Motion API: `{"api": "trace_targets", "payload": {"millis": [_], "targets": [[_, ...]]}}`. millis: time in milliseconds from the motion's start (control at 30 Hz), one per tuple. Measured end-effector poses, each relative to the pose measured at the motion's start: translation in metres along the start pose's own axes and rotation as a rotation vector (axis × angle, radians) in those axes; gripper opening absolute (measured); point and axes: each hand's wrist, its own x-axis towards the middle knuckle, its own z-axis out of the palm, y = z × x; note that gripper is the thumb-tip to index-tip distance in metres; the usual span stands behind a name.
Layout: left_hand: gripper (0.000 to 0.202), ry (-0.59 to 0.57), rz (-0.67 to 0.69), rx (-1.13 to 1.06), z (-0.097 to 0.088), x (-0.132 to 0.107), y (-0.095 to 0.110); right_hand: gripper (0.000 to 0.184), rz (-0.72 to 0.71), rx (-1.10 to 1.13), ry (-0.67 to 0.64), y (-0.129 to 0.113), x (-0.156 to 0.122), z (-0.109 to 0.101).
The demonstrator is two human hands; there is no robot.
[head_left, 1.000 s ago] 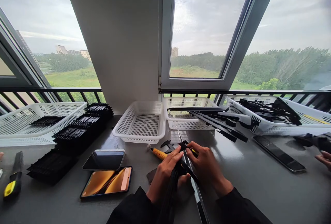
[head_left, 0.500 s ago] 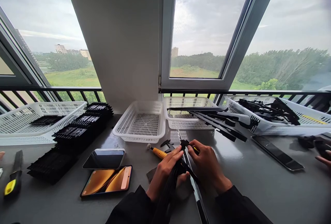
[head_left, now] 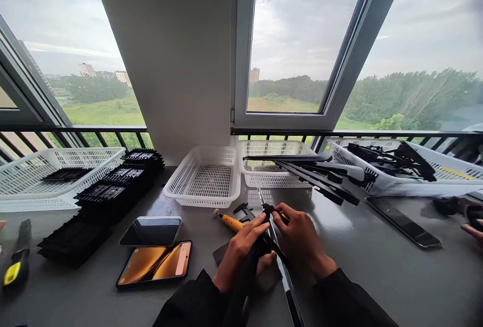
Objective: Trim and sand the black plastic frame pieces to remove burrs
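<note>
Both my hands meet over the grey table near its front edge. My left hand (head_left: pixel 241 254) is closed around a long black wiper blade (head_left: pixel 245 279) that runs back toward my body. My right hand (head_left: pixel 300 239) is closed on a small black clip piece (head_left: pixel 268 211) at the blade's far end, with a yellow-tipped tool showing between its fingers. A thin metal strip (head_left: pixel 285 281) lies along the table under my hands. A yellow-handled screwdriver (head_left: pixel 228 221) lies just left of my left hand.
Two phones (head_left: pixel 153 249) lie to the left. White baskets (head_left: pixel 206 178) stand along the window, the right ones holding black wiper parts (head_left: pixel 392 161). Stacked black trays (head_left: pixel 109 196) sit at left. Another person's fingers (head_left: pixel 473 229) show at the right edge.
My hands stay on the blade end, with only a small shift of the fingers. The other person's hand at the right edge has drawn slightly outward.
</note>
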Motion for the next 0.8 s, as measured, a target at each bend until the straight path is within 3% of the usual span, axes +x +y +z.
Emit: {"api": "trace_targets", "payload": {"millis": [633,800], "targets": [[0.047,0.071,0.012,0.036,-0.0078,0.0060,0.0042,0.026,-0.036,0.106,0.063,-0.0056,-0.0040,-0.0004],[0.058,0.105,-0.004,0.018,-0.0046,0.0045,0.0004,0.027,-0.047,0.139,0.060,-0.0083,-0.0047,0.0000]]}}
